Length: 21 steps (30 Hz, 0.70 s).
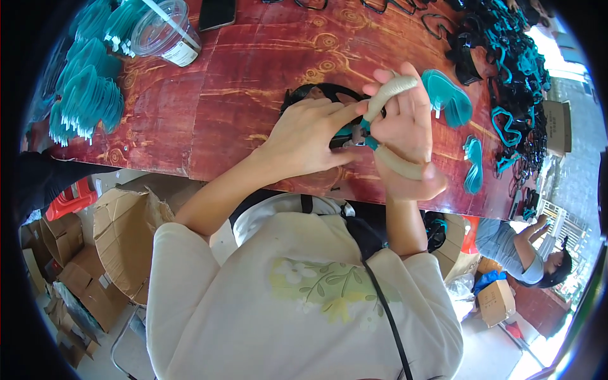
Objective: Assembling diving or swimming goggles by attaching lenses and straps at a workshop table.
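Near the middle of the table's front edge, my left hand (307, 136) is closed on a black and teal goggle-like frame (323, 90), pressing it against the tabletop. Most of the frame is hidden under my fingers. Palm up, my right hand (405, 126) holds pliers (398, 161) with beige-wrapped handles. The handles are spread apart, one along the fingers and the other by the thumb. The pliers' metal jaws meet the frame beside my left fingertips; what exactly they grip is too small to tell. Just right of my right hand lies a stack of teal lens-shaped sheets (448, 98).
Stacks of teal sheets (88, 95) and a lidded plastic cup (166, 35) with a straw occupy the left. A dark phone (217, 14) lies at the back. Black and teal frames (506, 57) pile up at right. Cardboard boxes (130, 240) stand below; another person (516, 250) sits at right.
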Motion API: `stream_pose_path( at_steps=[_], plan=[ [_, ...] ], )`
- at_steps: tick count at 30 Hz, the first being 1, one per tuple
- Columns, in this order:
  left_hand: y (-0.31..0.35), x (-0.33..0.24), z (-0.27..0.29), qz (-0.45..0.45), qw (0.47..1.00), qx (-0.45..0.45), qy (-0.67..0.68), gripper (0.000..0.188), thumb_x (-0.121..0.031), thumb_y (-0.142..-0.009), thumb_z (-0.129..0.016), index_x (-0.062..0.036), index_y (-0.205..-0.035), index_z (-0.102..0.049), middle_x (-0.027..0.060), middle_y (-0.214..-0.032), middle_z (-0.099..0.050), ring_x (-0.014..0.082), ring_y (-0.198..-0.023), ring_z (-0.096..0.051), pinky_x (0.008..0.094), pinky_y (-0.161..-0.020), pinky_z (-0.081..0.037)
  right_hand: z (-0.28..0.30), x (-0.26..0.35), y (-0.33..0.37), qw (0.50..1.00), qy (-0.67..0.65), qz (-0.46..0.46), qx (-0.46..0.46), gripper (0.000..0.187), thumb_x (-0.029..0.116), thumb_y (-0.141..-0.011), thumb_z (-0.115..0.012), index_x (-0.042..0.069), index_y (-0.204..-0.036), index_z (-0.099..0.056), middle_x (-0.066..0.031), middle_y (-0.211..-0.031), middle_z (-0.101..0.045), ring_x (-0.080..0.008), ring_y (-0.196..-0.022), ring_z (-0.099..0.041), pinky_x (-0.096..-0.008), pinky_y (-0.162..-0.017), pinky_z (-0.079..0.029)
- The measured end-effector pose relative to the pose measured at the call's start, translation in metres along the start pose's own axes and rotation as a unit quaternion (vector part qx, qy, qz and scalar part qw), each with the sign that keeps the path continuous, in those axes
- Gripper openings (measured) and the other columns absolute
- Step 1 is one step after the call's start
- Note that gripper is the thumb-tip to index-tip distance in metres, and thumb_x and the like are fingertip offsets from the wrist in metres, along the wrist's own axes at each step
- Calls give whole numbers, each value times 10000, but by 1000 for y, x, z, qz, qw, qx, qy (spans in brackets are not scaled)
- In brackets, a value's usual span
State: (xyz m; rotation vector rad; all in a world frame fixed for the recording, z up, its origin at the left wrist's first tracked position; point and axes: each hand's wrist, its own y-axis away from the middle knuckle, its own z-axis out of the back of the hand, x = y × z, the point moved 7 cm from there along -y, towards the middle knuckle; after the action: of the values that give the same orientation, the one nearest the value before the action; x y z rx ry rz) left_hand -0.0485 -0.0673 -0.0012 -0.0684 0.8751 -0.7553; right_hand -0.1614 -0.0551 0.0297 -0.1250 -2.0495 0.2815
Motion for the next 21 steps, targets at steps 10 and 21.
stream_pose_path(
  at_steps=[10,21],
  plan=[
    [-4,43,-6,154,893,111,409,367,-84,-960,-547,-9,-1318,-513,92,-1191,-618,131,-1012,-597,286,-898,-465,67,67,28,999,-24,19,12,668,372,-742,-560,-16,-1281,-489,-142,-1059,-516,-215,-944,-462,-344,-775,-365],
    [-37,33,38,177,859,47,478,309,-40,-919,-601,-19,-1226,-572,107,-1086,-683,149,-989,-657,270,-865,-522,111,24,65,709,701,-1,-69,539,223,-941,-576,66,-1433,-422,-175,-1395,-421,-336,-1238,-438,-467,-1060,-316]
  ],
)
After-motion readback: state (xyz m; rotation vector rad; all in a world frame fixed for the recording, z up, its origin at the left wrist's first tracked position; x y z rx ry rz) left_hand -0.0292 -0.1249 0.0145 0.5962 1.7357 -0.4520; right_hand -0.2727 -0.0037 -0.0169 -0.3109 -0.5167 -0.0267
